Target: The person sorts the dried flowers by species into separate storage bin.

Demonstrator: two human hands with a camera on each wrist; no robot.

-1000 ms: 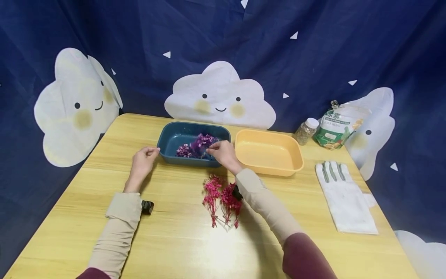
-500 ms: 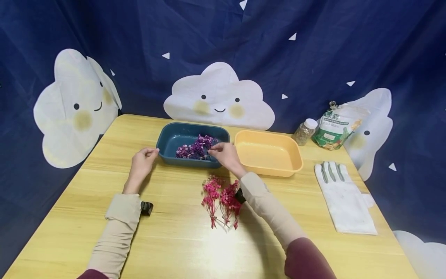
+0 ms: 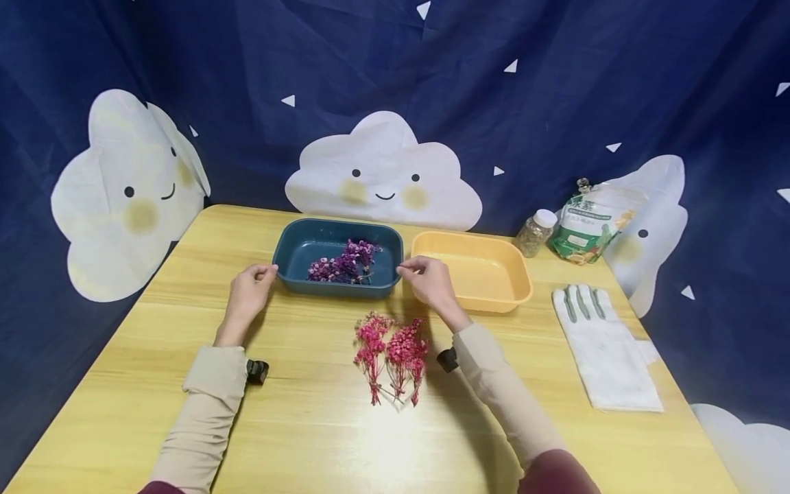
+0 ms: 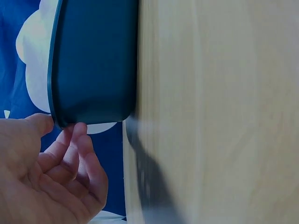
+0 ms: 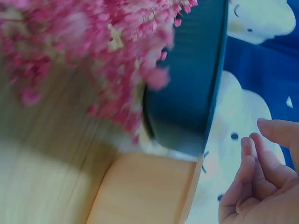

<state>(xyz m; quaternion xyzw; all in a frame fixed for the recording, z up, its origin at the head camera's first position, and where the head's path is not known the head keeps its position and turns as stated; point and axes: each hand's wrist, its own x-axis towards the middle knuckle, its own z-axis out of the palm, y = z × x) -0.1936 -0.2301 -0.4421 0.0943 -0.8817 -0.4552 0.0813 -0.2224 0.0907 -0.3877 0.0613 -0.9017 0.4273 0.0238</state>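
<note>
A dark blue plastic basin stands on the table with a small bunch of purple dried flowers lying in it. At the basin's left end my left hand pinches the rim; the left wrist view has the thumb on the rim and fingertips against the outer wall. My right hand is by the basin's right end. In the right wrist view its thumb and fingers are apart with nothing between them, just short of the rim. Pink dried flowers lie on the table in front of the basin.
A yellow basin stands right of the blue one, partly behind my right hand. Behind it are a jar with a white lid and a green and white pouch. A white work glove lies at the right.
My right hand has let go of the purple flowers, which lie in the blue basin, and has moved right to the basin's right end. The left hand keeps its place at the rim.
</note>
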